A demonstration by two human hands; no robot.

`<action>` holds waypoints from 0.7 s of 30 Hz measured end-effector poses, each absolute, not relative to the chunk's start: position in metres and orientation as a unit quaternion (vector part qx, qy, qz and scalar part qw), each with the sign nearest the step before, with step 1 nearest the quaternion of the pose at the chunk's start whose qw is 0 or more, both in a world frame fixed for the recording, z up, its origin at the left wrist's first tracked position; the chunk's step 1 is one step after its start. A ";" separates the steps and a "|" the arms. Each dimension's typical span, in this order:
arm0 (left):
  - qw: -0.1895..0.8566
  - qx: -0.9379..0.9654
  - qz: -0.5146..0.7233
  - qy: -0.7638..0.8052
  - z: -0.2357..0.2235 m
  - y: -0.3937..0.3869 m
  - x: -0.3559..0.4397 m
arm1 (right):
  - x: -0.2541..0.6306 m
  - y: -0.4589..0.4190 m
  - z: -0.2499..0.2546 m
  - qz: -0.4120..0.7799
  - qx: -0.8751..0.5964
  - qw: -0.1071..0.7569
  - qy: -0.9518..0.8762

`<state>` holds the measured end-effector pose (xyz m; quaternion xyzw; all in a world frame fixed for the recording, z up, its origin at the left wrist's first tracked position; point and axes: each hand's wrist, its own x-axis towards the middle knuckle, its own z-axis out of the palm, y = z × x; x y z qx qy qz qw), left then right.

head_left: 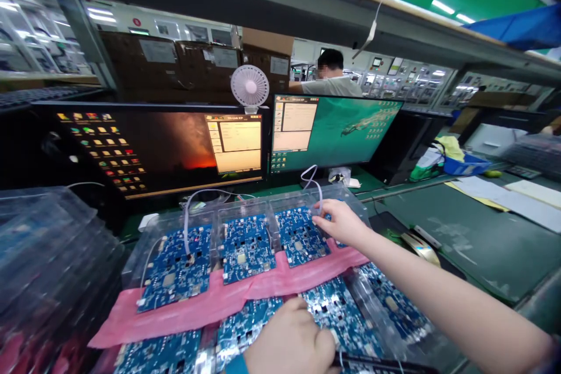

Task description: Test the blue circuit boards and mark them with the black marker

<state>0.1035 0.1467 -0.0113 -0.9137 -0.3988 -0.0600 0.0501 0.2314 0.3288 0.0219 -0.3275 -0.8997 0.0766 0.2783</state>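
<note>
Two-handed: pinching a cable [320, 193] with the right hand [342, 222] at the third board [298, 245] of the back row; curling the left hand [289, 339] beside a black object [377, 361], cannot tell if gripping. Beyond the tray [140, 263], facing monitors [166, 152].

Boards [300, 234] in tray [245, 205]: blue w/ white + blk specks. Strip [236, 294] across tray: plain pink. Cable [320, 190], tray's far edge: whitish. Monitors [342, 131], desk's [425, 204] far edge: one dk w/ orange-red glow, other teal-grn. Desk: dk grn w/ pale scuffs. Basket [468, 165]: blue. Fan [249, 86]: pale pink.
</note>
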 end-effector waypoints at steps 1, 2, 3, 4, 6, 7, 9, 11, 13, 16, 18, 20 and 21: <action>0.070 -0.916 -0.068 -0.390 -0.016 0.148 0.103 | 0.225 0.336 0.010 0.083 -0.322 0.273 -0.903; 0.086 -0.918 -0.077 -0.380 -0.022 0.149 0.103 | 0.221 0.340 -0.002 0.088 -0.315 0.270 -0.905; 0.095 -0.919 -0.087 -0.372 -0.027 0.150 0.103 | 0.218 0.342 -0.012 0.092 -0.307 0.268 -0.908; 0.096 -0.921 -0.097 -0.366 -0.032 0.152 0.103 | 0.217 0.343 -0.020 0.096 -0.298 0.267 -0.912; 0.078 -0.922 -0.115 -0.361 -0.039 0.154 0.104 | 0.219 0.342 -0.029 0.105 -0.278 0.263 -0.918; 0.065 -0.922 -0.122 -0.362 -0.041 0.154 0.105 | 0.220 0.341 -0.031 0.111 -0.269 0.263 -0.920; 0.044 -0.921 -0.127 -0.366 -0.042 0.154 0.106 | 0.223 0.341 -0.031 0.122 -0.261 0.266 -0.920; 0.019 -0.921 -0.121 -0.369 -0.040 0.154 0.106 | 0.226 0.342 -0.029 0.131 -0.261 0.272 -0.917; 0.002 -0.921 -0.111 -0.375 -0.036 0.153 0.106 | 0.227 0.343 -0.029 0.134 -0.261 0.273 -0.916; 0.002 -0.921 -0.104 -0.375 -0.033 0.151 0.106 | 0.226 0.343 -0.029 0.132 -0.259 0.269 -0.918; 0.005 -0.923 -0.103 -0.371 -0.031 0.151 0.106 | 0.226 0.343 -0.029 0.129 -0.260 0.267 -0.919; 0.003 -0.923 -0.101 -0.372 -0.030 0.150 0.106 | 0.225 0.342 -0.027 0.126 -0.259 0.262 -0.921; 0.002 -0.921 -0.101 -0.376 -0.030 0.150 0.106 | 0.225 0.342 -0.025 0.124 -0.258 0.259 -0.923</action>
